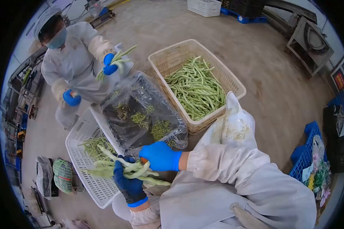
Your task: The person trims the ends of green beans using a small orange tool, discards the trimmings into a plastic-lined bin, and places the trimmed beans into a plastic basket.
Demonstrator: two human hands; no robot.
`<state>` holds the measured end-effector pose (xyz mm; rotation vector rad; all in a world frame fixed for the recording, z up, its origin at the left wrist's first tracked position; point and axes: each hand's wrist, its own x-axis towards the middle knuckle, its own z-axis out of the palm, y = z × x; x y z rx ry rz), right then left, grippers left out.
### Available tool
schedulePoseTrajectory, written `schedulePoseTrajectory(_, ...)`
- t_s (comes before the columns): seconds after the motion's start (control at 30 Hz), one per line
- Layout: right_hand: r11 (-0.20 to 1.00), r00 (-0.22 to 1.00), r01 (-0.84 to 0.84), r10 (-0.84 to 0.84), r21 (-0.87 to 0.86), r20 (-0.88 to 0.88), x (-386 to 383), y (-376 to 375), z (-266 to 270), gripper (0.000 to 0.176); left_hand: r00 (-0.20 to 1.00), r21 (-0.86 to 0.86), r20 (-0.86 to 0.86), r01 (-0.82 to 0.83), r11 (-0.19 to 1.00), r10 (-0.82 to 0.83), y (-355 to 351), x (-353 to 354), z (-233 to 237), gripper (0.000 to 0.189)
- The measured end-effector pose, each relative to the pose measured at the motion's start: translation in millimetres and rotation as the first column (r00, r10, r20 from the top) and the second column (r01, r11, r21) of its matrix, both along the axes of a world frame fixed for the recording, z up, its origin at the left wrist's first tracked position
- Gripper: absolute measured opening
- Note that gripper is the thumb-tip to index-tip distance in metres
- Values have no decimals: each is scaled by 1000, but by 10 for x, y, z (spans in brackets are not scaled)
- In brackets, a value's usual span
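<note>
My left hand, in a dark blue glove, is closed around a bunch of long pale green beans. Their ends stick out on both sides of it, over the edge of the white basket. Right against the bunch, my right hand in a bright blue glove is closed on a small orange-ended thing, mostly hidden by the fingers. More green beans lie inside the white basket. Beyond my hands, a black plastic-lined container holds small green trimmings.
A cream crate full of green beans stands ahead. At the left sits a co-worker in blue gloves, one hand gripping beans. A blue crate is at the right, a wrapped bundle at the lower left.
</note>
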<state>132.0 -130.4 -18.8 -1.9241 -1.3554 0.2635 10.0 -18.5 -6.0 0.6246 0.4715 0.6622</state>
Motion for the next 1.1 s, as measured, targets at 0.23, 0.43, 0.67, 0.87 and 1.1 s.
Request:
schedulePoseTrajectory(0.23, 849, 846, -483, 388, 217, 365, 23, -171, 44, 11, 863, -10, -372, 364, 931, -341, 145, -98, 202, 24)
schedulePoseTrajectory(0.43, 951, 941, -248, 191, 186, 279, 159, -195, 19, 10, 841, 116, -431, 410, 905, -327, 154, -105, 115, 26)
schedulePoseTrajectory(0.67, 940, 964, 74, -153, 332, 219, 463, -127, 164, 7, 853, 3, -361, 405, 914, -377, -1, -94, 7, 36)
schedulePoseTrajectory(0.87, 668, 913, 311, -407, 676, -18, 866, -54, 486, 10, 844, 108, -345, 470, 876, -410, 108, -158, -155, 41)
schedulePoseTrajectory(1.1, 807, 866, 457, -499, 374, 19, 1565, -50, 8, 38, 928, -217, 360, 178, 960, -91, 411, -159, -175, 42)
